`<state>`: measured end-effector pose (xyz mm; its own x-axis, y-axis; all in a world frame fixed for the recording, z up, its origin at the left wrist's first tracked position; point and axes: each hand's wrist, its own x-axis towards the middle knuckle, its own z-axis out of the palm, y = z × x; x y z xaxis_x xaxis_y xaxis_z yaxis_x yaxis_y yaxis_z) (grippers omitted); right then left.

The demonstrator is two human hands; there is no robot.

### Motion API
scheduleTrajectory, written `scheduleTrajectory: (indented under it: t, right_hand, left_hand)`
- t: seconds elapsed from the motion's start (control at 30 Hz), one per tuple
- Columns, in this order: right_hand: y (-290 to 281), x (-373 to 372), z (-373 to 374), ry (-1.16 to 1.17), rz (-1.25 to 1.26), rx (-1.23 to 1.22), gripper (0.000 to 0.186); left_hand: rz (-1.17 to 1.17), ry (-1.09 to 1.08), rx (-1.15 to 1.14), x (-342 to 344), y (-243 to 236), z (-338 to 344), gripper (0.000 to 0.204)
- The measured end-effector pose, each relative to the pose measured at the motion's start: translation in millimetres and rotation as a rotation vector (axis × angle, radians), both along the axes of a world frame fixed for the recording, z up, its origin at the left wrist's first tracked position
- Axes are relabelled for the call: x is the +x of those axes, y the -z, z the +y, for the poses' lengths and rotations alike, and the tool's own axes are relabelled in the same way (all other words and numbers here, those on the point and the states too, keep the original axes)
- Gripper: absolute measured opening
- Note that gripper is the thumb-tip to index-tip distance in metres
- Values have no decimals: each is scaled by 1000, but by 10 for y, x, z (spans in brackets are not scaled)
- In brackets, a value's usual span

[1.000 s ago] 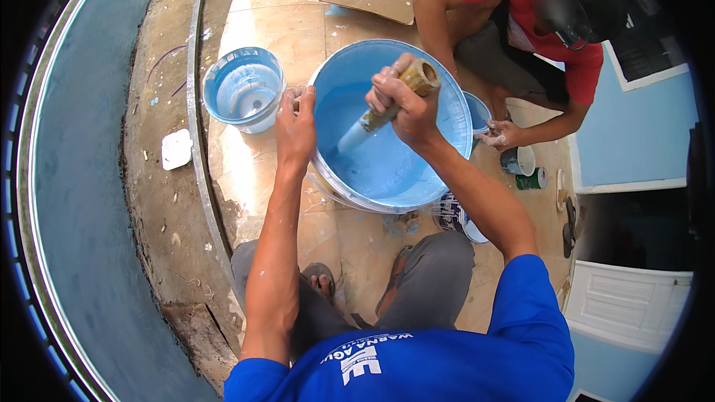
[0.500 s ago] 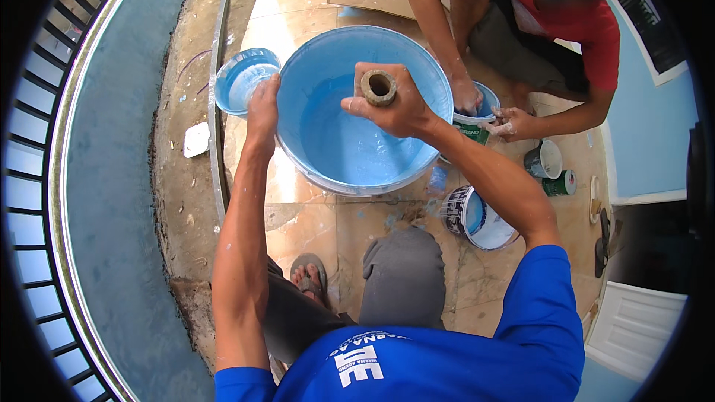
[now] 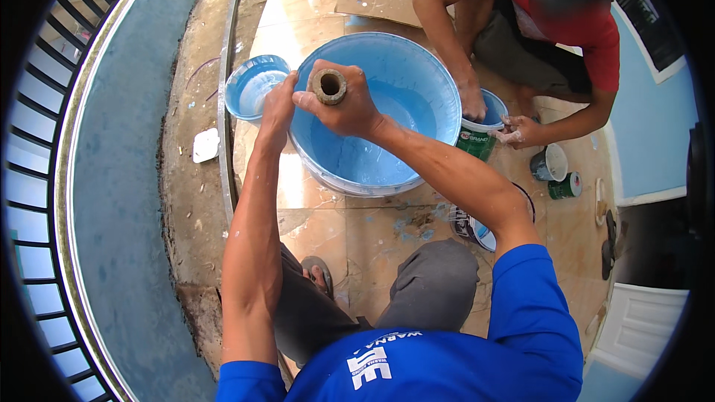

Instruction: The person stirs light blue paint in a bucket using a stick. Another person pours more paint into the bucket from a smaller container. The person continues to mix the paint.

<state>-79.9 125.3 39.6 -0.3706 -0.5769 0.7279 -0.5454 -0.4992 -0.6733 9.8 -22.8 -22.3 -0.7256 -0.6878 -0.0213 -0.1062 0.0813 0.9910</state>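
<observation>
My right hand (image 3: 344, 108) is wrapped round the upper end of a hollow brown pole (image 3: 328, 87), which looks like bamboo. It stands near upright over the left part of a large blue tub (image 3: 439, 156), and my fist hides its lower part. Light blue liquid, probably paint, lies in the tub. My left hand (image 3: 279, 104) is closed at the tub's left rim, with its fingers partly hidden. Just left of that hand is a small blue bucket (image 3: 242, 74) with whitish residue inside; whether my hand touches it I cannot tell.
A crouching person (image 3: 588, 52) in red has one hand inside a green-labelled pail (image 3: 477, 141). A paint pail (image 3: 465, 227) lies under my right forearm, with small cans (image 3: 549, 164) beyond. At left are a white lid (image 3: 206, 146), a metal rail (image 3: 226, 119) and a blue wall (image 3: 112, 179).
The pole and my right hand have moved left across the tub, toward its left rim. My left hand has shifted slightly right. The whole view has shifted a little.
</observation>
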Motion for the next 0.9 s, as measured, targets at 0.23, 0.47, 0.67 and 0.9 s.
scheduleTrajectory:
  t: [0.23,0.47,0.67,0.9]
  right_hand:
    - [166,-444,155,249,-107,133,23]
    - [76,-379,357,175,-514,16,25]
    - [25,-74,606,1,-629,5,25]
    - [-67,139,1078,-128,-596,121,23]
  left_hand:
    - [-215,-90,-12,-98,-67,-4,69]
    - [-277,-72,-48,-159,-55,-62,74]
    - [-292,-70,-142,-125,-65,-46,75]
    - [-287,-51,-148,-39,-157,7,72]
